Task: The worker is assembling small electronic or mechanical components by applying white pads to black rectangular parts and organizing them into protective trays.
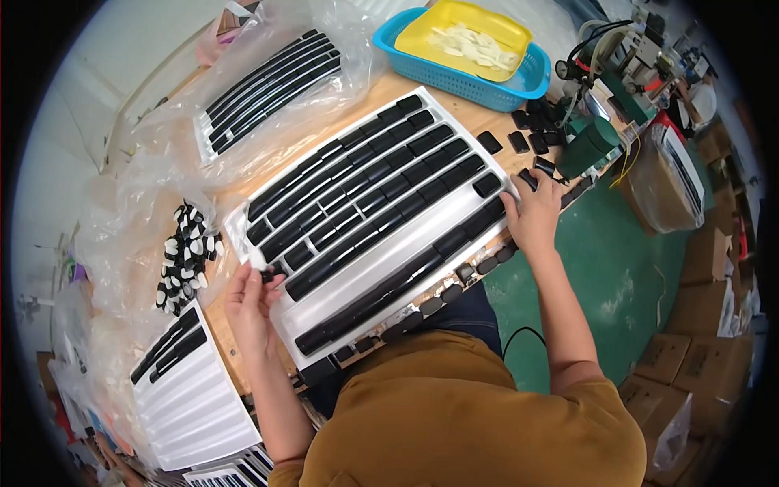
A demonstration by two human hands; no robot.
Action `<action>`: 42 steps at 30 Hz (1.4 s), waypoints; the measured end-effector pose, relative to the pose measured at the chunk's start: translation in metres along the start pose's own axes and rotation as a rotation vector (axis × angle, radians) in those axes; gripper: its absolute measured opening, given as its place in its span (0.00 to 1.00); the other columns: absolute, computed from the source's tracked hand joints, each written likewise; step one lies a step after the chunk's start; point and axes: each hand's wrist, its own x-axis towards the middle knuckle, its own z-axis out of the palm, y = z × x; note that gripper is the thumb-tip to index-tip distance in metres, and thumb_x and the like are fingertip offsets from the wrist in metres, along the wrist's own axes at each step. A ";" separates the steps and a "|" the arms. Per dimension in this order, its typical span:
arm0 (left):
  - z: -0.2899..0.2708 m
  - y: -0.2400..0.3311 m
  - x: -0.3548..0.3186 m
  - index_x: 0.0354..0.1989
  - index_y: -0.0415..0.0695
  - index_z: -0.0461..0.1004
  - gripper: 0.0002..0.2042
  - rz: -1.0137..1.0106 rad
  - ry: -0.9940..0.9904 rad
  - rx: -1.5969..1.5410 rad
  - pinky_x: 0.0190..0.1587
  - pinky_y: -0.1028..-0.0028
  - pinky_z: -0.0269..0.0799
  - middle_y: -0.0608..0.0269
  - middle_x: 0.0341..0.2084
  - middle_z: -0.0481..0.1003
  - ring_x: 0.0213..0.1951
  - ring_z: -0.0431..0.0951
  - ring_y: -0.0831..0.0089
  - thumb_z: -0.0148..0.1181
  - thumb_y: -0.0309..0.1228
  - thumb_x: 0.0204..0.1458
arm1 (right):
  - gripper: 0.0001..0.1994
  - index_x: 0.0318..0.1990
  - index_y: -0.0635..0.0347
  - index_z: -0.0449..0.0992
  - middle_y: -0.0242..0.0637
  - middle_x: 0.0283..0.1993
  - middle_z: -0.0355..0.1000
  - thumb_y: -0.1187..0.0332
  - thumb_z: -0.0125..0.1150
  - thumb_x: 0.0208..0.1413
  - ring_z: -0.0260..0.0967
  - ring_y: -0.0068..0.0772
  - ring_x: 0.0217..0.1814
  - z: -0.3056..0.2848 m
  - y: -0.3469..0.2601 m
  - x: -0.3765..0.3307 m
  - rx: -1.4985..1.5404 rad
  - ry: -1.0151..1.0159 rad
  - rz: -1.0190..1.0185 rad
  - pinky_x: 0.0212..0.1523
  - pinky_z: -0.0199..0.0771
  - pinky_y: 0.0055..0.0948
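Wooden bench [462,114], one person in a brown short-sleeved shirt [471,414] on the near side. Main item: white ribbed plastic tray [398,235], mid-bench, slanted, near edge against the person. Long rows of glossy black rounded blocks [381,199] fill most of its grooves; one wide groove toward the near side is mostly bare, single block at its right end.

Left hand [253,304]: at the tray's left edge, fingertips pinched on a small black-and-white piece [258,260]; can't tell if it's one part or two. Right hand [534,215]: at the tray's right edge, fingers closed on a small black block [527,179], thumb by the tray corner.

Around it: heap of small black and white pieces [185,256] on the left. Second white tray [195,410] near left, two black rows in it. Far left, filled tray [272,93] in clear plastic. Far side, blue perforated basket [462,85] carrying a yellow tub [412,32] of flat white pieces [475,46]. Loose black blocks [518,143] on the right, beside a dark green cylinder [591,144].
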 end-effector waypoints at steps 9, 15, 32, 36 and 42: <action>0.047 -0.006 -0.039 0.60 0.37 0.65 0.20 -0.181 -0.307 0.048 0.37 0.78 0.74 0.59 0.43 0.75 0.37 0.77 0.75 0.49 0.18 0.57 | 0.18 0.42 0.63 0.77 0.51 0.58 0.64 0.61 0.69 0.46 0.57 0.57 0.59 0.041 -0.019 0.000 -0.121 -0.032 0.014 0.57 0.59 0.51; 0.058 -0.010 -0.048 0.49 0.33 0.71 0.16 -0.116 -0.340 0.041 0.40 0.75 0.78 0.63 0.28 0.73 0.36 0.81 0.68 0.60 0.17 0.51 | 0.20 0.38 0.62 0.78 0.47 0.59 0.63 0.61 0.74 0.38 0.54 0.53 0.61 0.046 -0.010 0.010 0.065 -0.137 0.232 0.61 0.52 0.47; 0.046 -0.014 -0.055 0.49 0.32 0.73 0.14 -0.113 -0.333 -0.012 0.44 0.74 0.78 0.57 0.37 0.78 0.39 0.81 0.67 0.57 0.17 0.53 | 0.19 0.53 0.61 0.71 0.29 0.28 0.66 0.72 0.63 0.53 0.63 0.17 0.27 0.012 -0.051 0.016 0.800 -0.217 0.268 0.26 0.65 0.20; 0.047 -0.008 -0.063 0.50 0.32 0.72 0.15 -0.121 -0.377 -0.040 0.45 0.75 0.77 0.55 0.39 0.78 0.40 0.80 0.69 0.56 0.16 0.53 | 0.13 0.49 0.65 0.72 0.32 0.27 0.72 0.75 0.59 0.56 0.71 0.19 0.27 -0.032 -0.130 -0.008 1.461 -0.765 0.343 0.27 0.72 0.17; 0.038 -0.001 -0.076 0.51 0.32 0.71 0.16 -0.119 -0.396 0.039 0.45 0.76 0.76 0.54 0.38 0.78 0.38 0.80 0.72 0.57 0.16 0.52 | 0.13 0.50 0.66 0.70 0.33 0.29 0.73 0.77 0.58 0.57 0.71 0.17 0.29 -0.036 -0.172 -0.034 1.612 -1.015 0.334 0.30 0.72 0.15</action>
